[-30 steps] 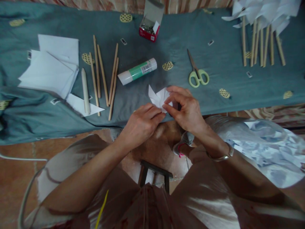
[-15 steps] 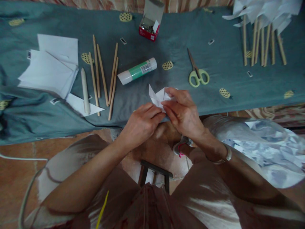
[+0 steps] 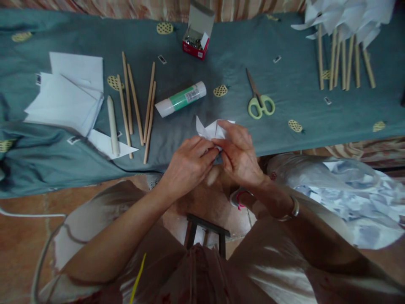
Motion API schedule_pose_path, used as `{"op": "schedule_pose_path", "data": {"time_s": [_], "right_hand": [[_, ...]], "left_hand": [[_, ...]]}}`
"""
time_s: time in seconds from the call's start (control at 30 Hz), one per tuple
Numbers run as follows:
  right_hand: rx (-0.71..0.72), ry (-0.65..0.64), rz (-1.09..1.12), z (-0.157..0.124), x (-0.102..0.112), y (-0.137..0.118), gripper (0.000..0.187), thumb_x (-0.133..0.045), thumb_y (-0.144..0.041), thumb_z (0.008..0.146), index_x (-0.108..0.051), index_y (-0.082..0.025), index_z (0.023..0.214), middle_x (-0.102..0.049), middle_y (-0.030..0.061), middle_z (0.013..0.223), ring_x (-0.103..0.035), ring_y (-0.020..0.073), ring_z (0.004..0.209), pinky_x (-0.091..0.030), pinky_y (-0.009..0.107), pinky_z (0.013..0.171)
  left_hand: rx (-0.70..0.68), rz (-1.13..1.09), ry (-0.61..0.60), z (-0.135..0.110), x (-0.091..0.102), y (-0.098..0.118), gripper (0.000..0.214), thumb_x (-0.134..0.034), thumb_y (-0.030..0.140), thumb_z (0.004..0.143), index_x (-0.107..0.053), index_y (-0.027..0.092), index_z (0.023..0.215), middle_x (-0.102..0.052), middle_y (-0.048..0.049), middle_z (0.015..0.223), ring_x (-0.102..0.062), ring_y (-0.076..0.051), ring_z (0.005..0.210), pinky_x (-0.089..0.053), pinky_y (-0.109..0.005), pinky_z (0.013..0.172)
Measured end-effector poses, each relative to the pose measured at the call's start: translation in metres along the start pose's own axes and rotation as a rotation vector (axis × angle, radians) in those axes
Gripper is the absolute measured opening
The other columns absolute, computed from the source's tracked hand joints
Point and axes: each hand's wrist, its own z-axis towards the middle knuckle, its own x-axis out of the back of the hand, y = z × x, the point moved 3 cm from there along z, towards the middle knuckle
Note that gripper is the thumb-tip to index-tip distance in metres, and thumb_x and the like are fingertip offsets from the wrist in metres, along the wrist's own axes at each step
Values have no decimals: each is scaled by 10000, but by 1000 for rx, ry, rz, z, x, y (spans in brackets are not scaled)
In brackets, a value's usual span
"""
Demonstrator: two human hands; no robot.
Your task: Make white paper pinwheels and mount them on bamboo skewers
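Observation:
A small folded white paper piece (image 3: 209,129) sits at the near edge of the cloth-covered table (image 3: 303,114). My left hand (image 3: 189,164) pinches its lower left part with curled fingers. My right hand (image 3: 239,154) grips it from the right, thumb and fingers closed over the folds. The two hands touch at the fingertips, and most of the paper is hidden behind them.
On the teal cloth lie a glue stick (image 3: 181,99), green scissors (image 3: 260,101), an open red box of pins (image 3: 195,42), wooden sticks (image 3: 136,105), a white paper stack (image 3: 68,99) and finished paper pinwheels on sticks (image 3: 343,38). A plastic bag of paper scraps (image 3: 348,190) lies at right.
My right hand has slid left and closed further over the paper, meeting the left fingertips. The whole view has shifted slightly downward.

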Motion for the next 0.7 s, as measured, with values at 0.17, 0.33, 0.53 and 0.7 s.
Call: {"op": "schedule_pose_path", "data": {"time_s": [0.17,0.33,0.53,0.7], "right_hand": [[-2,-30,-6,0,2,4,292,-480,-122,865,-675,-203,1066,-517,116,1408,-471,301,1286,-462,502,1019],[-69,10,197,0,4,12,363,-472,-96,835,-693,-263,1069,-556,42,1364,-508,251,1249,-460,479,1032],[-114,47,281,5,14,20,302,-494,-128,836,-714,-232,1015,-634,73,1258,-600,234,1133,-477,466,1010],[-150,41,261,5,22,29,267,-511,-178,845,-711,-258,1002,-640,59,1261,-590,258,1165,-456,498,1032]], "left_hand": [[-14,7,10,2,-2,0,184,-498,199,945,-656,123,997,-678,-98,976,-582,-222,898,-480,-355,737],[-21,38,25,2,-1,0,188,-485,173,947,-659,134,1007,-682,-88,981,-571,-216,889,-463,-351,724],[11,60,9,1,3,-8,221,-462,179,957,-662,158,1050,-684,-78,1008,-569,-216,903,-452,-351,736],[52,91,-3,3,8,-19,214,-472,198,957,-660,178,1055,-684,-71,1048,-572,-221,929,-454,-366,761]]}}
